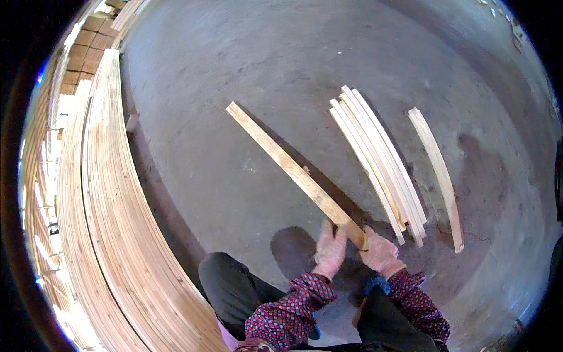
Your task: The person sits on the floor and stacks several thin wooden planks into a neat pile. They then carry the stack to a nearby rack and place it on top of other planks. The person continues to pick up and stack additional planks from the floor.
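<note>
Nearest, at the lower centre, the person's right hand (380, 253), in what looks like a pale pink glove, grips the near end of a long, straight, pale-brown wooden strip (293, 169); the similarly covered left hand (331, 249) lies against its left side, though whether its fingers close around it cannot be told. The strip slants to the upper centre, its shadow widening toward the hands, so the near end is probably raised while the far end sits low. Right of centre, a row of cream wooden strips (384, 161) lies lengthwise side by side on the grey concrete floor (234, 58), perhaps to stay tidy; a single pale strip (441, 170) lies apart. Along the left, a long wooden stack (117, 188) stretches toward brown wooden blocks (88, 56), upper left.
</note>
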Motion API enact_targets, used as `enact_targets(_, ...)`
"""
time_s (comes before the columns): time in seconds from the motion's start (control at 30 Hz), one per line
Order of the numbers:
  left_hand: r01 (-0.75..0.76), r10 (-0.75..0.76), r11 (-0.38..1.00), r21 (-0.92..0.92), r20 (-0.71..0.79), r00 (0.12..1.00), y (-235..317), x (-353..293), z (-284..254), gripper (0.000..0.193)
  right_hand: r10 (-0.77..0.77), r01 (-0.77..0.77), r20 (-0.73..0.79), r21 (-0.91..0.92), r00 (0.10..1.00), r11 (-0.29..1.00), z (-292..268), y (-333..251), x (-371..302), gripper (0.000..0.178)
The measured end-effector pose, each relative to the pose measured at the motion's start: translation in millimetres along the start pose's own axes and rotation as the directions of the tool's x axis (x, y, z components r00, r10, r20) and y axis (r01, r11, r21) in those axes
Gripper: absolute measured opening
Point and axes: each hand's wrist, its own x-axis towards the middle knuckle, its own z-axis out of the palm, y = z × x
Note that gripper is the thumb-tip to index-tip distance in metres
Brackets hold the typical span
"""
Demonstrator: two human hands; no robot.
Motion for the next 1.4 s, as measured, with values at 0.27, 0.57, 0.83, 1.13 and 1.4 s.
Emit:
enact_targets(0.27, -0.128, 0.354, 0.909, 0.397, -0.572, 0.74, 30, 177, -92, 0.076, 0.07, -0.073, -0.027, -0.112, 0.997, 0.991, 17, 8, -14, 0.057)
enact_targets(0.57, 0.216, 0.363, 0.742, 0.635, -0.652, 0.666, 40, 230, -75, 0.076, 0.145, -0.148, -0.04, -0.081, 0.989, 0.986, 27, 16, -31, 0.052)
enact_targets(0.83, 0.196, 0.261, 0.82, 0.538, -0.656, 0.708, 61, 222, -68, 0.069, 0.205, -0.21, -0.05, -0.129, 0.978, 0.969, -18, 7, -48, 0.042)
enact_targets(1.13, 0.236, 0.213, 0.826, 0.512, -0.67, 0.711, 63, 217, -72, 0.068, 0.148, -0.153, -0.043, -0.124, 0.988, 0.981, -12, 16, -38, 0.038)
enact_targets(1.4, 0.27, 0.207, 0.766, 0.583, -0.622, 0.755, 40, 211, -66, 0.08, 0.225, -0.225, -0.016, -0.135, 0.974, 0.965, 28, 26, -37, 0.029)
